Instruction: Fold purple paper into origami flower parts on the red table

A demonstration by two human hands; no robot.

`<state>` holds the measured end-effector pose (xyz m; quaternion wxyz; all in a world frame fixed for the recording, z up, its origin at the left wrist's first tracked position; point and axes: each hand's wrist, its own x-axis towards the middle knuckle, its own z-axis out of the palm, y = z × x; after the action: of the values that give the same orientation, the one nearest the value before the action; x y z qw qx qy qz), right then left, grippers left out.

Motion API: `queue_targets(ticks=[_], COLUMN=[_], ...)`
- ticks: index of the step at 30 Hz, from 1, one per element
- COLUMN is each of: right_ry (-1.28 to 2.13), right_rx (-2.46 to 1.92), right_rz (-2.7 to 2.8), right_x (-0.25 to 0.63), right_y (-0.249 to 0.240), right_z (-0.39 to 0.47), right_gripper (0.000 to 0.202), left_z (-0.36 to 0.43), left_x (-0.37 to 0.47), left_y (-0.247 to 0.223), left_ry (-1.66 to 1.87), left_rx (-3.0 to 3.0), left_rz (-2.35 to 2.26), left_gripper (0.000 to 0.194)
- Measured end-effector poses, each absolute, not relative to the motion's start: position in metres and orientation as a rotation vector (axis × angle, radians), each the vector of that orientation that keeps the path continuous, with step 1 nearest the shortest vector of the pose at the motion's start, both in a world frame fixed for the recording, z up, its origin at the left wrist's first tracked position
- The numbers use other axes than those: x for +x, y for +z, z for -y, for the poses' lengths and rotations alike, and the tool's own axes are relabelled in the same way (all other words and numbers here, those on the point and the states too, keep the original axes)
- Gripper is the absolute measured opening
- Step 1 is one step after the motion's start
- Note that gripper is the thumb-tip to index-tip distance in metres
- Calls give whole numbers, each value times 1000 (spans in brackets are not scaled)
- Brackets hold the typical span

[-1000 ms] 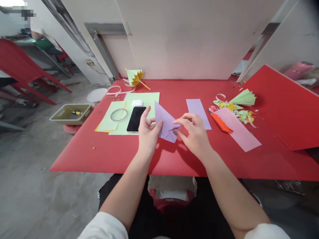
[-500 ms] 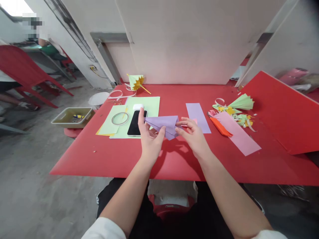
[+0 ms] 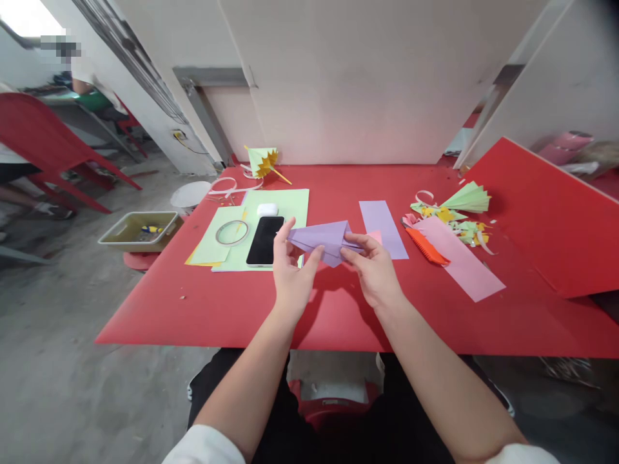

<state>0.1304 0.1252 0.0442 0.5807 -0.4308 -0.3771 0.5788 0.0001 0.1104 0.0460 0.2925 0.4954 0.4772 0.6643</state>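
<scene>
Above the red table (image 3: 232,309), both my hands hold a folded sheet of purple paper (image 3: 325,240) with its narrow point to the left. My left hand (image 3: 296,267) grips it from below and the left, thumb on the near face and fingers behind. At the paper's right end, my right hand (image 3: 374,265) pinches a folded edge between thumb and fingers. Behind my right hand lies a flat purple strip (image 3: 389,229), with a small pink piece (image 3: 376,238) partly hidden by my fingers. A black phone (image 3: 264,241) rests just beyond my left hand.
Light green sheets (image 3: 296,201) lie at the left with a tape roll (image 3: 232,233) and a white case (image 3: 267,209). A small paper umbrella (image 3: 262,161) is behind them. To the right are an orange cutter (image 3: 428,247), a pink strip (image 3: 476,274) and pleated green paper (image 3: 469,198).
The purple paper has tilted slightly, and its left tip sits a little further right. My left index finger has come down, and my right fingers have closed in on the paper's edge.
</scene>
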Motion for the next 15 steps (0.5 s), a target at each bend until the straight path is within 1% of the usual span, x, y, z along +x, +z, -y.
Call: queue_targets(ticks=[2,6,8,11,13,15], right_ry=[1300,1192,1158,1082,1024,945], right_rx=[-1014,-1014,-1020,-1005,-998,-1049], right_rz=[915,1113,1167,1144,1136,1140], right_x=[134,145,149,149,145,139], right_y=[45,49,51,53,53,51], right_z=[-128,-131,-132,-132,-129,-124], right_gripper=[27,19,18,23,35,50], left_z=[-112,-114,-114,-113,-113,-113], left_x=[-3,-14,-18,-19,-16,-11], left_y=[46,54,59,62,60,56], left_ry=[1761,1714,1617,1536,1577,1622], left_rx=[1330,1339,1335,1301,1256,1194], left_rz=[-1254,-1351,-1383,-1351,-1328,-1302], left_gripper=[60,32,24,25,30,35])
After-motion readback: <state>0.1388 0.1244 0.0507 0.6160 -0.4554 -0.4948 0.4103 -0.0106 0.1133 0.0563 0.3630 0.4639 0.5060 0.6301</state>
